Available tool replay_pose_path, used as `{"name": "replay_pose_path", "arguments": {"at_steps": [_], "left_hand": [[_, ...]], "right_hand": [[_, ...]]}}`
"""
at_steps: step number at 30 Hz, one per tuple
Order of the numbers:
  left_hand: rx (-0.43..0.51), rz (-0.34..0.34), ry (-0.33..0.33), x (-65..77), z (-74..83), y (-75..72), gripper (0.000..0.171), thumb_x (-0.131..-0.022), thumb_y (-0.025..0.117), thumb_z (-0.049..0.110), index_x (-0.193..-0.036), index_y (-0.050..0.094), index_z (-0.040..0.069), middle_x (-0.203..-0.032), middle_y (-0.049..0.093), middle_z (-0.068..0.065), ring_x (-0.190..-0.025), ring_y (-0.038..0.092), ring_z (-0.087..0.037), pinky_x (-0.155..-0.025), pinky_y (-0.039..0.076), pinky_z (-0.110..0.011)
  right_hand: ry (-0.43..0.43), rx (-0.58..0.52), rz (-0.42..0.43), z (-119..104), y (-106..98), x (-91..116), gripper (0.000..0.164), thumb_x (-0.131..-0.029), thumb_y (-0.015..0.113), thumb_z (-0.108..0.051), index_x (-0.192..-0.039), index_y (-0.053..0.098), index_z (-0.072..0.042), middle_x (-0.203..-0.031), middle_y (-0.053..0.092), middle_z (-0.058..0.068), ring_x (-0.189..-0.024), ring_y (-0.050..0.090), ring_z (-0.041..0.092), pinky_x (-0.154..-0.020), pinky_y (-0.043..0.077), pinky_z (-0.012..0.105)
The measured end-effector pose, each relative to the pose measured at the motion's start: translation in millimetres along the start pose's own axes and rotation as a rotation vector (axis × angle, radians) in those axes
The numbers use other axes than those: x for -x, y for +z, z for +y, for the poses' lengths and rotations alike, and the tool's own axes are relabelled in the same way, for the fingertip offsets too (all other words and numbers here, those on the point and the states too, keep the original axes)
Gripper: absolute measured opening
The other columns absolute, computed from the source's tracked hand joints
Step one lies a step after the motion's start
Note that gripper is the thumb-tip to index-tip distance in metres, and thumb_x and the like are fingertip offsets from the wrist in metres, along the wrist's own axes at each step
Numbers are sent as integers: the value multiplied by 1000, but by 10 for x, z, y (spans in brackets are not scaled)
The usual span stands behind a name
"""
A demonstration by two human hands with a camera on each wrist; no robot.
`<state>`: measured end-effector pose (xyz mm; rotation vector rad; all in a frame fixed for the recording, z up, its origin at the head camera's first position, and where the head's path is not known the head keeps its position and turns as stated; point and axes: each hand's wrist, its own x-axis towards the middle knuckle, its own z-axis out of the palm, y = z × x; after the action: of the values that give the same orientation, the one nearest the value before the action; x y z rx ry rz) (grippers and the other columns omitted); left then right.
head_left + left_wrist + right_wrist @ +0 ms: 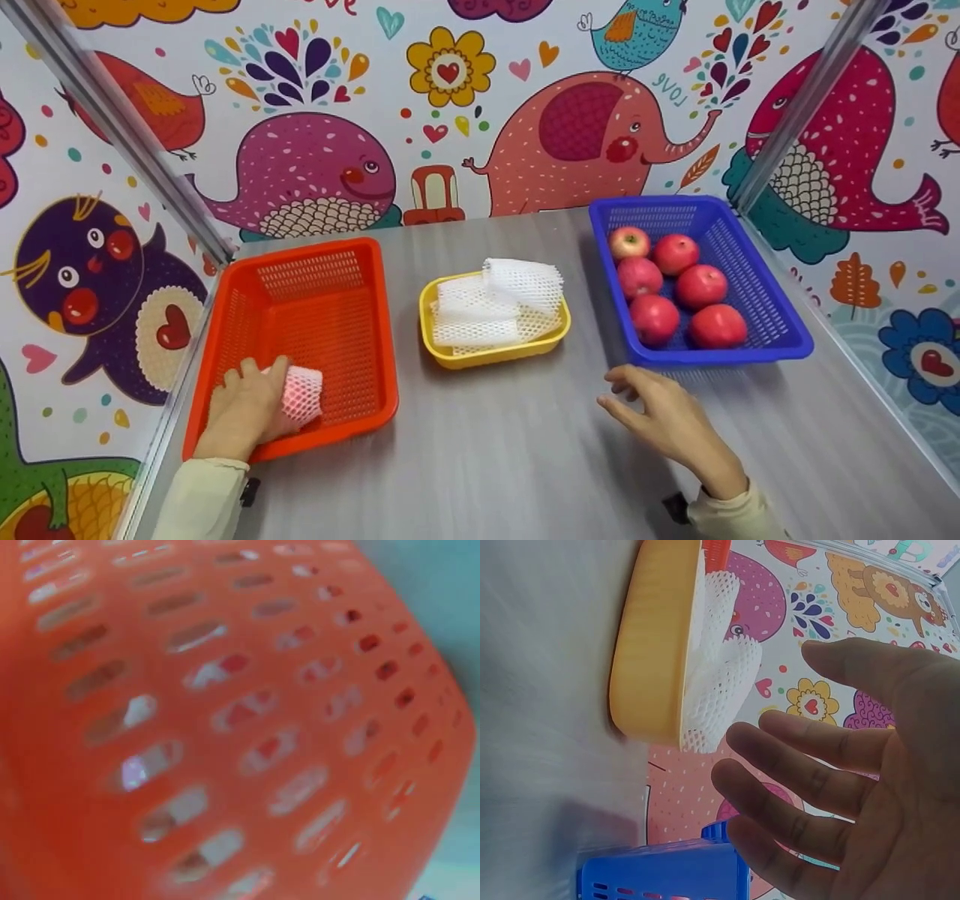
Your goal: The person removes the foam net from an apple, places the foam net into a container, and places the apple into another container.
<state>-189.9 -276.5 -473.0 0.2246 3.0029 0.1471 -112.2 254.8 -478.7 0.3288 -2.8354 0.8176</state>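
My left hand (246, 403) reaches into the front left corner of the orange-red basket (388, 337) and grips an apple in a white foam net (304, 394). Through the basket's slotted wall (315, 735) the left wrist view shows bits of net and red, blurred; the hand's grip is mostly hidden there. Above the table, just in front of the blue basket (796, 346), hovers my right hand (667, 416), holding nothing. Its fingers (810, 780) are spread and loosely bent in the right wrist view. Several red apples (701, 285) lie in the blue basket.
Between the two baskets stands a yellow tray (495, 356) heaped with white foam nets (480, 311). All of these stand on a grey table (480, 450). Cartoon-printed walls (450, 150) with metal corner posts enclose the back and sides.
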Motion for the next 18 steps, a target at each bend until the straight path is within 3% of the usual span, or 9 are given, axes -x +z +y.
{"name": "replay_pose_path", "arguments": {"at_steps": [5,11,18], "left_hand": [[63,174,45,83,138,-201,86,-62,90,25,-130,42,2,-100,43,-34,-86,47,-53,-70,46,-65],[13,314,124,208,467,-401,91,-62,90,34,-135,43,5,-103,54,-31,-87,50,-49,-73,46,-61],[-12,264,158,310,907,-486,95,-64,88,45,-140,44,10,-110,57,-25,-95,52,-42,-82,47,-59]], "right_hand": [[-5,5,7,-6,-1,14,28,-87,78,-32,-107,70,-15,-94,70,-5,-84,68,16,-71,55,37],[-64,-6,44,-11,12,20,27,-87,79,-32,-106,70,-16,-92,70,-6,-82,68,16,-68,54,34],[-64,-6,34,-25,27,31,24,-86,80,-30,-105,70,-18,-90,69,-8,-80,66,12,-67,54,33]]}}
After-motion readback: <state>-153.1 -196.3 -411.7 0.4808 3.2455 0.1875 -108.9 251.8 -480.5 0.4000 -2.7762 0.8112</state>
